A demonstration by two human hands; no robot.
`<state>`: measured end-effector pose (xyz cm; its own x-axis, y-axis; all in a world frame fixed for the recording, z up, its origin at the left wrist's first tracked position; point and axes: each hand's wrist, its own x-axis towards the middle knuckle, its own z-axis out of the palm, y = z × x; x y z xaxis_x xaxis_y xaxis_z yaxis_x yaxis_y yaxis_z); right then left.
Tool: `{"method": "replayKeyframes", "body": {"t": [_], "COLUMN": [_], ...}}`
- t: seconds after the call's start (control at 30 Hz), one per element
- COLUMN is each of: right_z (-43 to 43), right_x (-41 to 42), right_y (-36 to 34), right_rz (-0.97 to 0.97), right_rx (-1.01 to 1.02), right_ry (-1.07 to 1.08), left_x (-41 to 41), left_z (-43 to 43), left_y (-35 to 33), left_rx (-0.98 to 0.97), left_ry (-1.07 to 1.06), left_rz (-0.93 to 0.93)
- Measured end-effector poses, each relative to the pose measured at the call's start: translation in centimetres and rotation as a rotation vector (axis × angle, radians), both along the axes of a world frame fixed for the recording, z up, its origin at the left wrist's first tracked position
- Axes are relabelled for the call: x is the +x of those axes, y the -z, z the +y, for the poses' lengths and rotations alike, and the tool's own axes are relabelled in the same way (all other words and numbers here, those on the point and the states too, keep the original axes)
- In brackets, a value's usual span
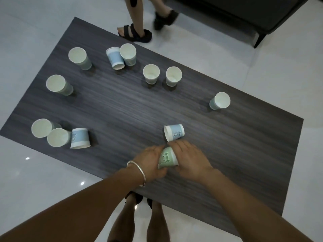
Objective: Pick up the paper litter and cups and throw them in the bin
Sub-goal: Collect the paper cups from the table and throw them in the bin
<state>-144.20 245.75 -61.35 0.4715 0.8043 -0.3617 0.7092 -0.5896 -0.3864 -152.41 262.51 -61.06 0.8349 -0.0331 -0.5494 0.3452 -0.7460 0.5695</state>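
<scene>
Both hands, left hand (151,158) and right hand (189,157), clasp a green paper cup (167,157) above the dark wood-grain table (122,105); too firm a squeeze could crush it, or knock the adjacent blue paper cup (174,132).

1 head camera looks steeply down, close over the table (122,110).

A pale green cup (167,158) bears a cartoon creature; a light-blue cup (174,132) with white bands lies on the dark woodgrain table (131,105).
</scene>
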Motion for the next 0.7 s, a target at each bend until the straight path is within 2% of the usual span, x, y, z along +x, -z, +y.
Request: {"method": "replayKeyframes", "body": {"t": [0.2, 0.27, 0.4, 0.6, 0.7], "right_z": [2.4, 2.7, 3.6, 6.0, 5.9], "right_x": [0.2, 2.0, 5.9, 6.3, 5.1], "right_y": [0.3, 1.5, 4.8, 8.9, 8.8], "right_rz": [0.122, 0.11, -0.065, -0.121, -0.102], "right_rx": [0.069, 0.002, -0.211, -0.358, -0.391], "right_ry": [-0.071, -0.073, 0.056, -0.039, 0.094], "left_x": [-1.9, -2.8, -5.1, -7.2, -7.5], "left_z": [2.3, 3.2, 4.7, 5.7, 5.8], "left_y": [0.3, 1.0, 2.7, 3.8, 3.4], "left_rx": [0.053, 0.106, 0.157, 0.165, 0.134], "left_ry": [-0.065, -0.078, -0.139, -0.235, -0.249], "left_rz": [0.008, 0.041, 0.115, 0.042, 0.043]}}
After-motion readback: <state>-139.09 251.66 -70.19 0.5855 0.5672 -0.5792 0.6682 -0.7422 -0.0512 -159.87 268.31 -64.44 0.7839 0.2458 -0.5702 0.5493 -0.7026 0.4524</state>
